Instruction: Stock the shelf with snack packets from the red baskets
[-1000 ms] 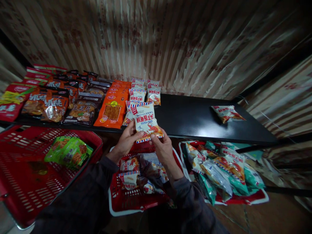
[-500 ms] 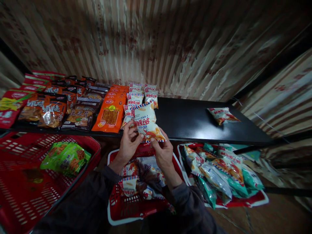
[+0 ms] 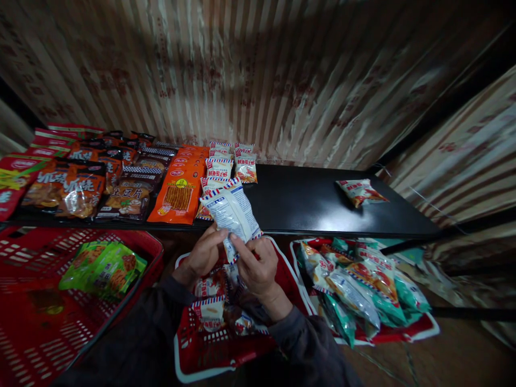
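Observation:
A white snack bag (image 3: 236, 212) with a red and blue striped edge shows its printed back, tilted in front of the shelf edge. My left hand (image 3: 206, 251) grips its lower left side, and my right hand (image 3: 256, 263) pinches its lower edge. Behind it, white snack bags (image 3: 219, 168) stand in two rows on the black shelf (image 3: 290, 199). Below my hands, a red basket (image 3: 226, 352) with a white rim holds more of these bags. One more white snack bag (image 3: 360, 192) lies apart at the shelf's right.
Orange packs (image 3: 177, 188), brown packs (image 3: 124, 199) and red packs (image 3: 20, 177) line the shelf's left. A left red basket (image 3: 24, 322) holds green packs (image 3: 105, 266). A right basket (image 3: 423, 329) is full of white and green bags. A striped curtain (image 3: 242, 70) hangs behind.
The held bag has turned from its printed front to its back and tilted, and both hands have shifted their grip on it. The view has moved slightly.

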### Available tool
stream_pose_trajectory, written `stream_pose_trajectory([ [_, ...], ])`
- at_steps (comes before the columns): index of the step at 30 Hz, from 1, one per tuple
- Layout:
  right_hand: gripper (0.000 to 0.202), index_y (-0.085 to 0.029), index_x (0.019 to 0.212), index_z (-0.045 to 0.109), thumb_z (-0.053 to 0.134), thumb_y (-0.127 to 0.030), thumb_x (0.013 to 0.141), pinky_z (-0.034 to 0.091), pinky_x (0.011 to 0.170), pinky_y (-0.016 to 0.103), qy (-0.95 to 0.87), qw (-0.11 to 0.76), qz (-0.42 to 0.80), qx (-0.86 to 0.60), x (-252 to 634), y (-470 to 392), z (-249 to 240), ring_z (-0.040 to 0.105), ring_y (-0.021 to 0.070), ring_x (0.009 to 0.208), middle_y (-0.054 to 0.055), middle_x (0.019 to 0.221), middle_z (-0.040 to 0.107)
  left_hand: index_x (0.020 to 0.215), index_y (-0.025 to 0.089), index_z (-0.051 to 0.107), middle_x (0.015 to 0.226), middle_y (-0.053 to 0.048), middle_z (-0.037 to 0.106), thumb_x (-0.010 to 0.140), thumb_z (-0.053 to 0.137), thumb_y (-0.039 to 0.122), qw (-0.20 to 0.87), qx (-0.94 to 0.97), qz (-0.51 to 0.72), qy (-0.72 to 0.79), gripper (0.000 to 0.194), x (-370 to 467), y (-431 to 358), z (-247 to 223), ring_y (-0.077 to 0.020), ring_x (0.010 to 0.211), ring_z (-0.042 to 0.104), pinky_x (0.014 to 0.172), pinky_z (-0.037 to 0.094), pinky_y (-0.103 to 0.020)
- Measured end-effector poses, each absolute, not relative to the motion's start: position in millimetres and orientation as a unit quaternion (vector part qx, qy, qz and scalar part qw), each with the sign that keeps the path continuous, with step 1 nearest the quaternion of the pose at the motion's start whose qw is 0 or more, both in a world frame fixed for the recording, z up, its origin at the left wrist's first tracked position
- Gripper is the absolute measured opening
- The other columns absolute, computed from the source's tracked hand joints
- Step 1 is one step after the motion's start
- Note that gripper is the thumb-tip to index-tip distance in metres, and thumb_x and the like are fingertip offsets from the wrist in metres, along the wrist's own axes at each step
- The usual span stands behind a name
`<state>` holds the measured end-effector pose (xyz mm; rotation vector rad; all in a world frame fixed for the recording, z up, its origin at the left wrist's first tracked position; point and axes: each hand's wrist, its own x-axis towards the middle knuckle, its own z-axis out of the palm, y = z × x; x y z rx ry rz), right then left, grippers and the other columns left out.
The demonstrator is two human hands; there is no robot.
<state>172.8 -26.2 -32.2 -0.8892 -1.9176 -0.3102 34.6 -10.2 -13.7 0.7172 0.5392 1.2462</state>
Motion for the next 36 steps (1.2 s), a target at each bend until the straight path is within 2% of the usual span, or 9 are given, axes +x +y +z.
stream_pose_trajectory([
  [5, 0.052, -0.027, 0.129, 0.054, 0.049, -0.005, 0.082, 0.033, 0.061, 0.031, -0.798, 0.445, -0.137, -0.383, 166, -28, -38, 0.045, 0.0162, 0.065, 0.000, 0.069, 0.050, 0.106, 0.017, 0.065, 0.098, -0.006, 0.073, 0.065, 0.077, 0.037, 0.693, 0.307, 0.576, 0.305, 0.047, 37, -10, -17, -0.0248, 0.100, 0.064, 0.094, 0.045, -0.039],
  [9, 0.048, -0.022, 0.127, 0.055, 0.054, -0.010, 0.080, 0.039, 0.066, 0.033, -0.826, 0.440, -0.085, -0.341, 164, -34, -40, 0.050, 0.0184, 0.071, 0.002, 0.075, 0.056, 0.099, 0.017, 0.065, 0.090, -0.006, 0.073, 0.062, 0.080, 0.039, 0.699, 0.274, 0.564, 0.344, 0.045, 35, -9, -20, -0.0251, 0.091, 0.067, 0.086, 0.049, -0.039],
  [12, 0.052, -0.024, 0.131, 0.048, 0.055, -0.015, 0.080, 0.043, 0.068, 0.036, -0.816, 0.488, -0.033, -0.308, 167, -39, -37, 0.053, 0.0200, 0.074, 0.004, 0.082, 0.059, 0.100, 0.016, 0.066, 0.092, -0.007, 0.074, 0.062, 0.081, 0.037, 0.707, 0.271, 0.552, 0.350, 0.046, 31, -8, -21, -0.0267, 0.091, 0.068, 0.085, 0.049, -0.040],
  [15, 0.046, -0.025, 0.129, 0.047, 0.053, -0.019, 0.084, 0.045, 0.072, 0.038, -0.729, 0.572, 0.037, -0.373, 174, -33, -34, 0.055, 0.0211, 0.080, 0.005, 0.090, 0.059, 0.109, 0.016, 0.066, 0.100, -0.009, 0.073, 0.063, 0.080, 0.035, 0.732, 0.292, 0.520, 0.330, 0.051, 29, -9, -21, -0.0289, 0.094, 0.067, 0.089, 0.048, -0.042],
  [19, 0.038, -0.023, 0.125, 0.050, 0.051, -0.033, 0.089, 0.047, 0.087, 0.041, -0.573, 0.636, 0.252, -0.451, 185, -12, -34, 0.057, 0.0218, 0.097, 0.009, 0.109, 0.059, 0.112, 0.016, 0.066, 0.105, -0.010, 0.073, 0.064, 0.081, 0.031, 0.767, 0.301, 0.475, 0.308, 0.052, 31, -12, -20, -0.0302, 0.098, 0.067, 0.091, 0.047, -0.043],
  [22, 0.042, -0.021, 0.125, 0.052, 0.048, -0.045, 0.090, 0.048, 0.089, 0.041, -0.476, 0.622, 0.466, -0.411, 191, 3, -36, 0.061, 0.0220, 0.099, 0.009, 0.111, 0.064, 0.113, 0.017, 0.066, 0.106, -0.011, 0.073, 0.064, 0.081, 0.030, 0.781, 0.309, 0.453, 0.298, 0.053, 35, -14, -21, -0.0313, 0.101, 0.066, 0.093, 0.046, -0.044],
  [24, 0.041, -0.022, 0.119, 0.057, 0.055, -0.046, 0.087, 0.049, 0.088, 0.039, -0.439, 0.608, 0.534, -0.389, 193, 6, -36, 0.063, 0.0223, 0.098, 0.007, 0.110, 0.067, 0.116, 0.017, 0.065, 0.107, -0.011, 0.072, 0.064, 0.081, 0.030, 0.787, 0.315, 0.441, 0.295, 0.055, 37, -15, -22, -0.0317, 0.104, 0.065, 0.095, 0.045, -0.044],
  [30, 0.030, -0.022, 0.102, 0.066, 0.068, -0.041, 0.078, 0.051, 0.080, 0.033, -0.417, 0.595, 0.567, -0.387, 195, 4, -36, 0.066, 0.0209, 0.086, 0.003, 0.095, 0.073, 0.123, 0.018, 0.060, 0.114, -0.011, 0.069, 0.072, 0.076, 0.031, 0.787, 0.369, 0.397, 0.295, 0.055, 38, -19, -27, -0.0302, 0.108, 0.063, 0.095, 0.044, -0.042],
  [36, 0.025, -0.022, 0.095, 0.069, 0.071, -0.038, 0.075, 0.050, 0.070, 0.029, -0.406, 0.620, 0.535, -0.406, 193, 6, -39, 0.064, 0.0176, 0.074, 0.001, 0.087, 0.073, 0.127, 0.018, 0.054, 0.125, -0.011, 0.063, 0.076, 0.073, 0.032, 0.737, 0.401, 0.450, 0.306, 0.057, 38, -12, -33, -0.0287, 0.113, 0.059, 0.095, 0.045, -0.040],
])
